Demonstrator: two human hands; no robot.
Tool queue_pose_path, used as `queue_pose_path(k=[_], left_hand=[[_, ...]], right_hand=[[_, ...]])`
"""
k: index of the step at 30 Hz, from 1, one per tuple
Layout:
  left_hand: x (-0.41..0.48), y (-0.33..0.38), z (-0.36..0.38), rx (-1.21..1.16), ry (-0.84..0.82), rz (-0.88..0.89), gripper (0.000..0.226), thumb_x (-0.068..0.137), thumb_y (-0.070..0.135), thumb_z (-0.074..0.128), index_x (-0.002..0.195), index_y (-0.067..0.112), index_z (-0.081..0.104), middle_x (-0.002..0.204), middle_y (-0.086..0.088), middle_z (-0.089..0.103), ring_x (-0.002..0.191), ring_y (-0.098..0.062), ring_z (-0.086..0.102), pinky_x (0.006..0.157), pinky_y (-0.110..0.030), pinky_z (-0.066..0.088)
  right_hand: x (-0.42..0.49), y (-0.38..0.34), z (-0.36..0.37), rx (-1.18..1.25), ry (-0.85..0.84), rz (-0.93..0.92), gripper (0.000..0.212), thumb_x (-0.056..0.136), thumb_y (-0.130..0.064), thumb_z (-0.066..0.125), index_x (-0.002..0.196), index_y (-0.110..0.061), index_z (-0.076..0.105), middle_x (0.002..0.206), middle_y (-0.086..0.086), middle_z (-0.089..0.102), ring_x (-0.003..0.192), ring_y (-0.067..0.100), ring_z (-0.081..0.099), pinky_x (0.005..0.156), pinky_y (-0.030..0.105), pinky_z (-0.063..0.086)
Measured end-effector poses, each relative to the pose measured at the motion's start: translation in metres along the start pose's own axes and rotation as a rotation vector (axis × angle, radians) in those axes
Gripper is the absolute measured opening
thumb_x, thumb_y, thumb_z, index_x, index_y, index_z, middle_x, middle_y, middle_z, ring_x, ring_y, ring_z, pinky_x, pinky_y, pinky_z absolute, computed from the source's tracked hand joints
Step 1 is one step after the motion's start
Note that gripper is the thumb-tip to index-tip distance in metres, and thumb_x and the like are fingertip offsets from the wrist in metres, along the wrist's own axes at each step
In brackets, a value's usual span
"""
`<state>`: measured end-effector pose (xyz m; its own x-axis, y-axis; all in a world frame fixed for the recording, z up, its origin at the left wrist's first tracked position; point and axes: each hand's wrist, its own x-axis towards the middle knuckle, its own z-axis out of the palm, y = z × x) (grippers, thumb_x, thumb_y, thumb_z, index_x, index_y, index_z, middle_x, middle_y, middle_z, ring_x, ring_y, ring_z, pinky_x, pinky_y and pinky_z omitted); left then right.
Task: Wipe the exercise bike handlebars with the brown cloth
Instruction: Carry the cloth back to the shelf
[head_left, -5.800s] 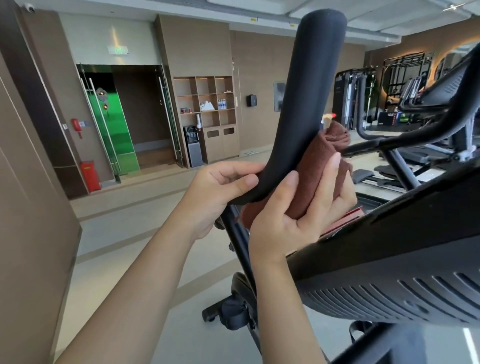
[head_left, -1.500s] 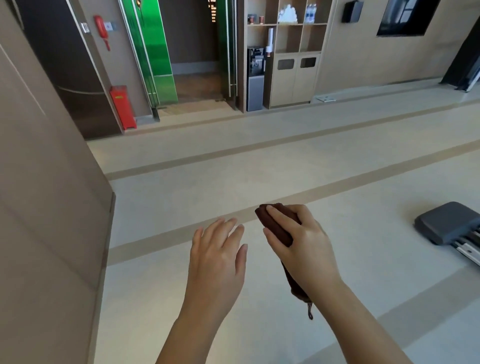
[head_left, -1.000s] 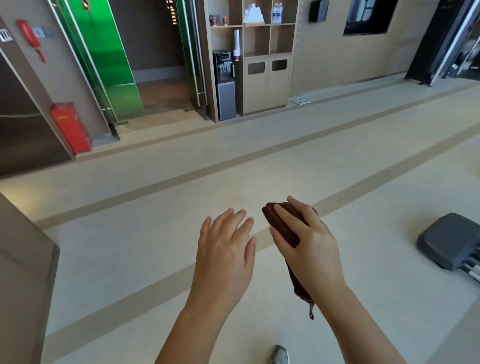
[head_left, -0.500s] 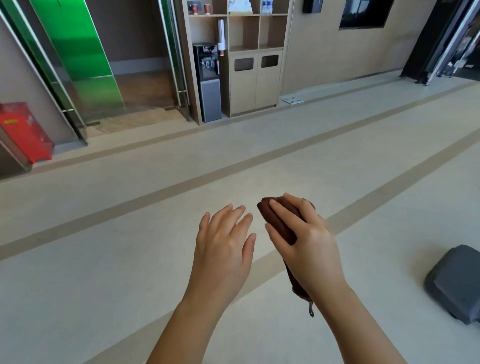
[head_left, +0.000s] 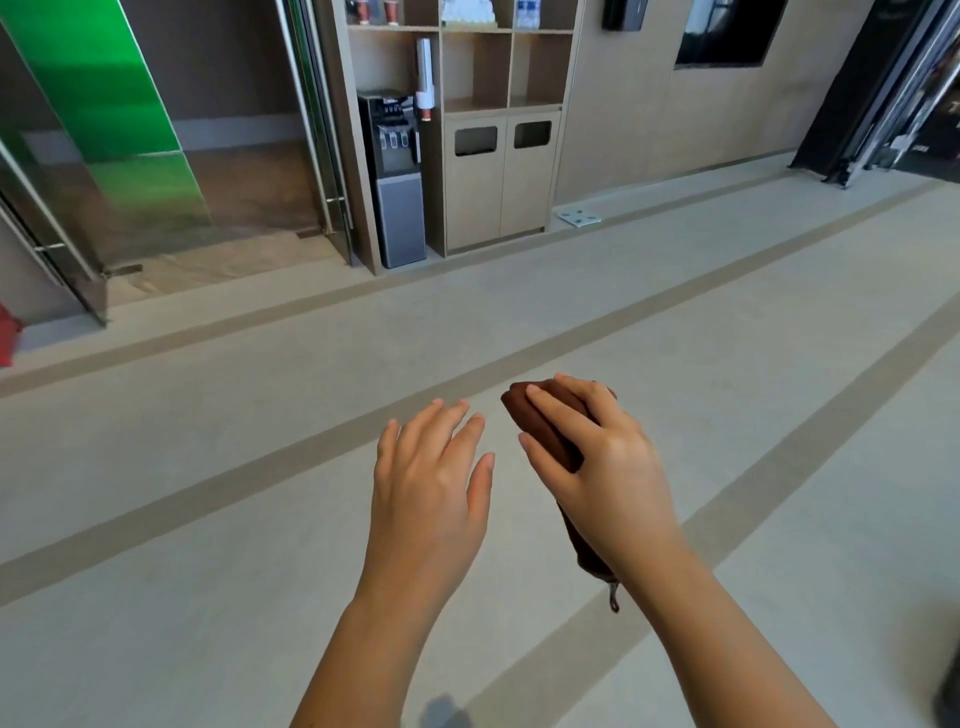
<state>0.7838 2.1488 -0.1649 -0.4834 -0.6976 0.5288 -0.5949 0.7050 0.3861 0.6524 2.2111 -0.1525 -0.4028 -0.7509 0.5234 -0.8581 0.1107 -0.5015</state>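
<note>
No legible text, label or sign anywhere

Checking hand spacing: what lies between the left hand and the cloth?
Nothing. In the head view only bare floor shows in the gap between the open left hand and the cloth held by the right hand.

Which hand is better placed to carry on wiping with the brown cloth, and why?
The right hand: its fingers already wrap the bunched brown cloth in a closed grip. The left hand hovers open and empty beside it. No handlebar is in view.

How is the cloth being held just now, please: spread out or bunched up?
Bunched up: the cloth is a thick roll gripped in the right hand.
</note>
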Motion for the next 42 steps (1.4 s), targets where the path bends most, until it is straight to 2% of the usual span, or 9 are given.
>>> queue_pose_path(k=[6, 11, 19, 25, 29, 35, 37, 39, 42], left_hand=[[0.112, -0.039, 0.052, -0.011, -0.041, -0.017, 0.028, 0.082, 0.013, 0.065, 0.109, 0.006, 0.064, 0.118, -0.012, 0.064, 0.115, -0.032, 0.055, 0.1, -0.047, 0.024], [0.212, -0.071, 0.121, 0.018, -0.047, -0.009, 0.029, 0.083, 0.012, 0.065, 0.11, 0.005, 0.064, 0.119, -0.012, 0.063, 0.117, -0.032, 0.053, 0.101, -0.053, 0.028], [0.418, -0.072, 0.225, 0.009, -0.017, 0.054, 0.029, 0.082, 0.011, 0.065, 0.111, 0.007, 0.064, 0.121, -0.011, 0.062, 0.118, -0.031, 0.052, 0.102, -0.047, 0.022], [0.536, -0.102, 0.28, 0.034, -0.014, 0.027, 0.03, 0.084, 0.015, 0.063, 0.114, 0.009, 0.063, 0.122, -0.01, 0.062, 0.119, -0.03, 0.052, 0.102, -0.046, 0.022], [0.605, -0.145, 0.319, 0.052, -0.029, -0.023, 0.031, 0.082, 0.016, 0.062, 0.112, 0.008, 0.064, 0.119, -0.012, 0.064, 0.115, -0.033, 0.055, 0.1, -0.049, 0.022], [0.73, -0.235, 0.383, 0.04, -0.044, -0.041, 0.031, 0.081, 0.012, 0.065, 0.111, 0.004, 0.064, 0.119, -0.016, 0.063, 0.115, -0.037, 0.054, 0.099, -0.057, 0.032], [0.779, -0.269, 0.396, 0.036, -0.075, -0.072, 0.034, 0.087, 0.018, 0.058, 0.119, 0.008, 0.059, 0.129, -0.013, 0.057, 0.124, -0.032, 0.046, 0.106, -0.053, 0.027], [0.828, -0.303, 0.405, 0.036, -0.09, -0.086, 0.039, 0.091, 0.026, 0.048, 0.128, 0.014, 0.052, 0.139, -0.006, 0.048, 0.132, -0.025, 0.035, 0.112, -0.045, 0.016], [0.895, -0.348, 0.417, 0.025, -0.043, -0.091, 0.038, 0.09, 0.026, 0.048, 0.126, 0.014, 0.054, 0.136, -0.006, 0.05, 0.13, -0.025, 0.038, 0.112, -0.043, 0.014]], right_hand=[[0.112, 0.046, 0.055, 0.043, 0.027, 0.024, 0.037, 0.081, -0.025, 0.067, 0.118, -0.023, 0.062, 0.121, 0.003, 0.058, 0.101, 0.028, 0.06, 0.078, 0.043, 0.053], [0.211, 0.107, 0.103, 0.059, 0.034, 0.035, 0.036, 0.081, -0.024, 0.068, 0.116, -0.022, 0.063, 0.12, 0.003, 0.058, 0.1, 0.029, 0.061, 0.08, 0.044, 0.053], [0.41, 0.215, 0.139, 0.057, 0.106, 0.013, 0.037, 0.081, -0.027, 0.066, 0.118, -0.023, 0.062, 0.117, 0.003, 0.058, 0.097, 0.028, 0.061, 0.078, 0.04, 0.053], [0.527, 0.266, 0.185, 0.065, 0.073, 0.012, 0.037, 0.081, -0.026, 0.067, 0.117, -0.022, 0.062, 0.117, 0.003, 0.058, 0.094, 0.028, 0.062, 0.077, 0.042, 0.054], [0.6, 0.291, 0.232, 0.072, 0.045, -0.002, 0.038, 0.081, -0.027, 0.067, 0.118, -0.022, 0.062, 0.117, 0.004, 0.058, 0.097, 0.028, 0.061, 0.078, 0.043, 0.054], [0.731, 0.312, 0.33, 0.068, 0.035, -0.025, 0.037, 0.081, -0.027, 0.067, 0.118, -0.023, 0.062, 0.117, 0.003, 0.058, 0.097, 0.028, 0.061, 0.079, 0.042, 0.053], [0.783, 0.311, 0.364, 0.069, 0.012, -0.041, 0.038, 0.082, -0.028, 0.066, 0.119, -0.022, 0.061, 0.117, 0.003, 0.058, 0.099, 0.027, 0.06, 0.081, 0.043, 0.053], [0.836, 0.307, 0.395, 0.063, 0.007, -0.051, 0.039, 0.082, -0.028, 0.066, 0.12, -0.021, 0.06, 0.117, 0.004, 0.058, 0.099, 0.027, 0.06, 0.081, 0.043, 0.053], [0.905, 0.306, 0.435, 0.051, 0.015, -0.077, 0.039, 0.082, -0.028, 0.066, 0.12, -0.021, 0.06, 0.115, 0.005, 0.059, 0.096, 0.029, 0.061, 0.078, 0.042, 0.054]])
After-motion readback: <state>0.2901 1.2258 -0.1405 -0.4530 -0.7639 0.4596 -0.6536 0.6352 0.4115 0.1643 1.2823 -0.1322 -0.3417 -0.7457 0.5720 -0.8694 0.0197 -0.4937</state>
